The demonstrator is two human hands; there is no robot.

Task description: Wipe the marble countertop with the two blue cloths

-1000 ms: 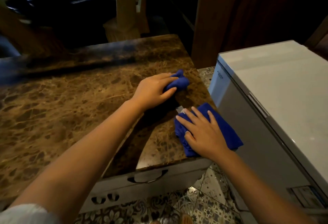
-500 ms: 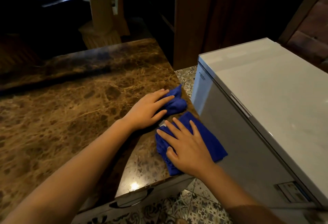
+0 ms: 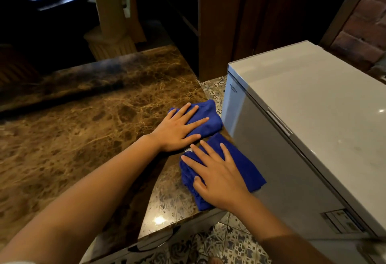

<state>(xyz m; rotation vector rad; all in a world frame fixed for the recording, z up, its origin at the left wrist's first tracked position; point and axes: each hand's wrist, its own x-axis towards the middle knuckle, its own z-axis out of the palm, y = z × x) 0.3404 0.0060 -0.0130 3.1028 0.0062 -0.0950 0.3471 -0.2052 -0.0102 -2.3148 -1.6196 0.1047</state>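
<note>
**Both palms pressing cloths flat at the countertop's right edge**

The left hand [image 3: 176, 131] is lying flat, fingers spread, on one blue cloth [image 3: 205, 117]; it is not pinching, only pressing down. The right hand [image 3: 217, 171] is doing the same on the second blue cloth [image 3: 247, 169], fingers fanned wide. Judgement: open palms are spreading the load so each cloth is dragging evenly over the marble countertop [image 3: 83, 128] instead of bunching. Both cloths are sitting on the countertop's right edge, just beside the white freezer [image 3: 313, 117]; the second cloth is overhanging that edge toward the freezer. The two cloths are nearly touching, the first farther from the person. The countertop away from the freezer is lying uncovered, probably yet to be wiped
</note>
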